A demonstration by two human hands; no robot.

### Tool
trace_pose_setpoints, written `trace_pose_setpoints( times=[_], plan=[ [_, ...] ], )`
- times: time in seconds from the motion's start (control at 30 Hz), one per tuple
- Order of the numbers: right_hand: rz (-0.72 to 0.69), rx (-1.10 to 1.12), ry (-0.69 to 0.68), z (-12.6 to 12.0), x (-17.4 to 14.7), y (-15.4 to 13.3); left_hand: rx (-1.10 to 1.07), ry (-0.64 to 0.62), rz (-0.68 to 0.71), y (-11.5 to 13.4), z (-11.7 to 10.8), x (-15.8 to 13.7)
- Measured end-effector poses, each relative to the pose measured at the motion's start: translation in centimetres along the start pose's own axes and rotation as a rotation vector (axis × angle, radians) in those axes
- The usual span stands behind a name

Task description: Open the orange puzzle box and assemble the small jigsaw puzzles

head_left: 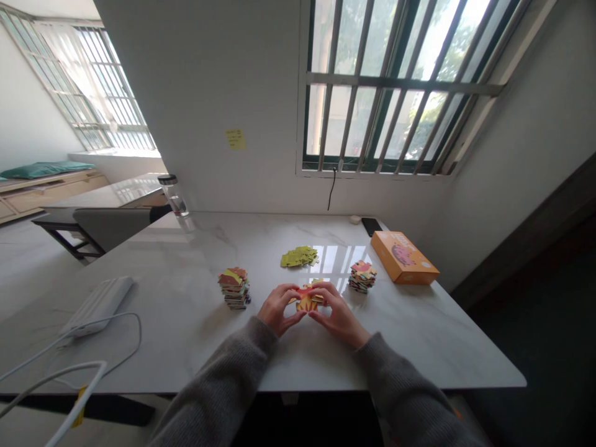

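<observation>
Between my two hands are orange and red jigsaw puzzle pieces point(306, 303), close above or on the white table. My left hand point(280, 307) is curled at their left side, thumb and fingers closed on the edge. From the right, my right hand point(336, 312) closes on the same pieces in the same way. The fingers hide part of them, so how the pieces join is unclear. A tall stack of puzzle pieces point(234, 288) stands left of my hands, and a shorter stack point(362, 277) stands to the right. Beyond my hands lies a spread pile of yellow-green pieces point(299, 256).
An orange box point(404, 257) lies at the right, with a black phone point(371, 226) behind it. A clear bottle point(174, 195) stands at the table's back left. A white power strip point(100, 305) with cables occupies the left side. The wall bounds the back of the table.
</observation>
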State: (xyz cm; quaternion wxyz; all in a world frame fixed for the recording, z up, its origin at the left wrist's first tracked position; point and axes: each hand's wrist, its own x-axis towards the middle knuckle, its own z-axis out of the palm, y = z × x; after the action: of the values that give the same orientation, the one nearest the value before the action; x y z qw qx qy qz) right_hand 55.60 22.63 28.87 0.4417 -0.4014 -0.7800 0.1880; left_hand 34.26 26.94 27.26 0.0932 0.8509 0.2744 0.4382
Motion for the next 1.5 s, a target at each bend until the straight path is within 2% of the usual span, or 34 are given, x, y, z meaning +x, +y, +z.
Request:
trace_pose_setpoints(
  times=[0.1,0.2,0.33,0.43,0.5,0.63,0.7,0.8,0.9,1.0,1.13,1.3,1.37,1.5],
  plan=[
    [-0.034,-0.036,0.000,0.0,-0.1,0.5,-0.046,-0.030,-0.030,-0.1,0.1,-0.1],
    [-0.032,-0.107,0.084,0.0,0.0,1.1,-0.011,-0.020,-0.136,-0.5,0.1,-0.3],
    [0.057,-0.259,0.220,-0.5,0.4,2.1,0.210,-0.009,-0.282,-1.5,0.1,-0.7],
    [0.114,-0.349,0.247,-0.7,0.5,3.1,0.376,-0.098,-0.385,-2.4,0.3,-1.2],
    [0.153,-0.406,0.229,-0.6,0.5,3.7,0.406,-0.150,-0.429,-2.6,0.4,-1.4],
    [0.247,-0.481,0.148,-0.3,0.3,4.3,0.384,-0.210,-0.450,-2.7,0.1,-1.3],
    [0.256,-0.504,0.150,-0.2,0.2,4.1,0.379,-0.216,-0.457,-2.6,-0.1,-1.1],
    [0.200,-0.515,0.203,0.0,0.1,3.4,0.357,-0.176,-0.434,-2.5,0.0,-0.9],
    [0.113,-0.477,0.225,0.3,0.1,2.2,0.309,-0.126,-0.352,-2.6,0.4,-1.1],
    [0.052,-0.450,0.197,0.7,0.0,1.4,0.243,-0.108,-0.304,-2.8,0.9,-1.3],
    [0.050,-0.417,0.196,0.9,0.0,1.0,0.079,-0.025,-0.286,-2.4,0.8,-1.0],
    [0.054,-0.282,0.188,0.9,0.1,0.8,-0.338,0.085,-0.311,-0.8,0.1,0.0],
    [0.056,-0.213,0.165,1.0,0.0,0.6,-0.537,0.067,-0.378,-0.2,0.1,0.2],
    [0.094,-0.097,0.168,1.3,0.1,0.4,-0.809,-0.081,-0.495,0.8,0.4,0.3]
  ],
)
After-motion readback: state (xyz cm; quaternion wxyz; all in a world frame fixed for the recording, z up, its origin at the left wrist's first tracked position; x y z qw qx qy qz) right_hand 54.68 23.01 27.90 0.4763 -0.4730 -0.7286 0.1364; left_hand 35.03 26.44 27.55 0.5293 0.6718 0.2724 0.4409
